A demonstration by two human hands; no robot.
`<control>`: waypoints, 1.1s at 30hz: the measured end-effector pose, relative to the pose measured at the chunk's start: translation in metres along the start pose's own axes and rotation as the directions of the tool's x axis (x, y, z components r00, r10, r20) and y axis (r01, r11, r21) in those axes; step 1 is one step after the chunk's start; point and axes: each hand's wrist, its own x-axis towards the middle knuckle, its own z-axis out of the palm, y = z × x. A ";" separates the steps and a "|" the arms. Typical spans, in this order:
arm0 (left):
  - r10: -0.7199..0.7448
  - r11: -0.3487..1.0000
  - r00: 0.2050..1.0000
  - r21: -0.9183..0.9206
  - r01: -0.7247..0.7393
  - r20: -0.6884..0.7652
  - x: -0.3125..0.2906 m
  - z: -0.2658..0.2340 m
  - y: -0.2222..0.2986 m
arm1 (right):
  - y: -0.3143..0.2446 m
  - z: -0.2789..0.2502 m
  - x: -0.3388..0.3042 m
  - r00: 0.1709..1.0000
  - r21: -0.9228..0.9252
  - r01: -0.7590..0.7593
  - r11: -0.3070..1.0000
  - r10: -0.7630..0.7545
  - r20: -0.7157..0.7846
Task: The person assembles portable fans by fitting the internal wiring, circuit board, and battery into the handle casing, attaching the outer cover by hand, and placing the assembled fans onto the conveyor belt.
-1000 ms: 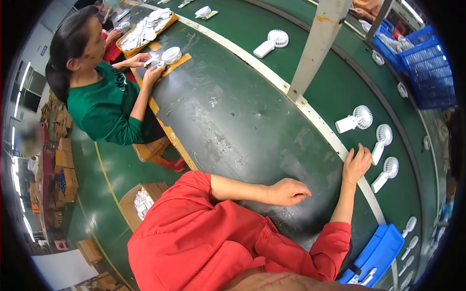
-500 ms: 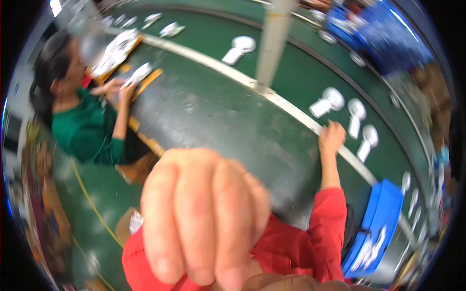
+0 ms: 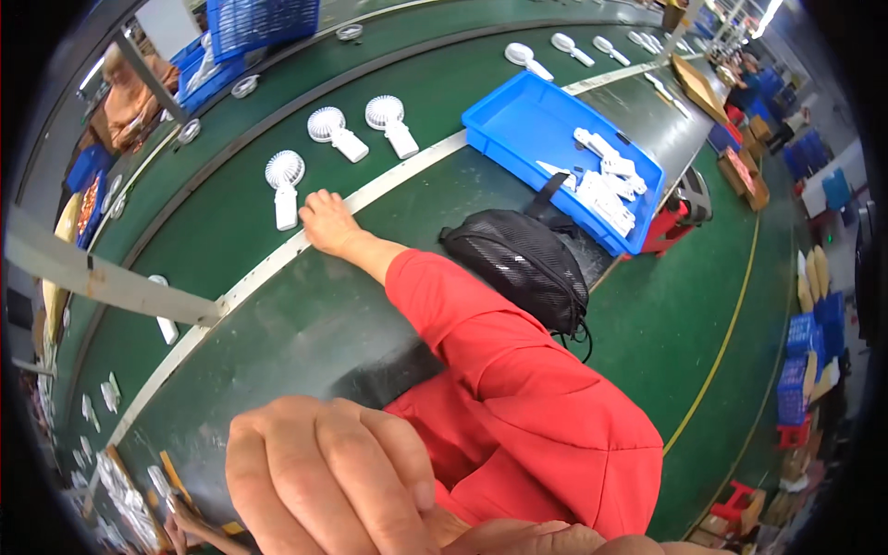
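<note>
My left hand (image 3: 324, 476) fills the bottom of the head view, right up against the camera, with its fingers together and bent; what it grips is hidden. My right hand (image 3: 324, 222) reaches out in a red sleeve and lies on the white strip (image 3: 250, 277) along the green conveyor belt, holding nothing. Just left of its fingertips lies a white hand-held fan (image 3: 284, 185). Two more white fans (image 3: 333, 132) (image 3: 388, 122) lie farther along the belt.
A blue tray (image 3: 518, 125) with several white plastic parts sits right of my arm, and a black mesh bag (image 3: 523, 264) lies beside it. A grey metal post (image 3: 111, 282) crosses at left. Blue crates (image 3: 259, 23) stand behind. A co-worker's hand (image 3: 185, 523) shows bottom left.
My left hand came up from the table to the camera and the view swung round toward the blue tray. My right hand has stayed at the belt's white edge.
</note>
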 end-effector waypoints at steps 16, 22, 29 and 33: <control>-0.209 0.958 0.957 -0.155 0.242 0.204 0.013 -0.023 -0.027 | 0.000 -0.002 0.002 0.999 0.005 -0.034 0.999 0.034 0.023; -0.273 0.960 0.958 0.040 0.278 -0.091 0.000 -0.007 -0.017 | 0.011 -0.005 -0.005 0.999 -0.014 -0.044 0.999 0.044 -0.004; -0.039 0.980 0.980 -0.186 0.076 0.195 -0.036 -0.032 -0.024 | 0.004 -0.002 -0.002 0.999 -0.005 -0.041 0.999 0.041 0.022; -0.024 0.994 0.936 -0.091 0.059 0.351 -0.027 -0.033 -0.023 | 0.007 -0.005 -0.003 0.999 -0.016 -0.033 0.999 0.033 0.010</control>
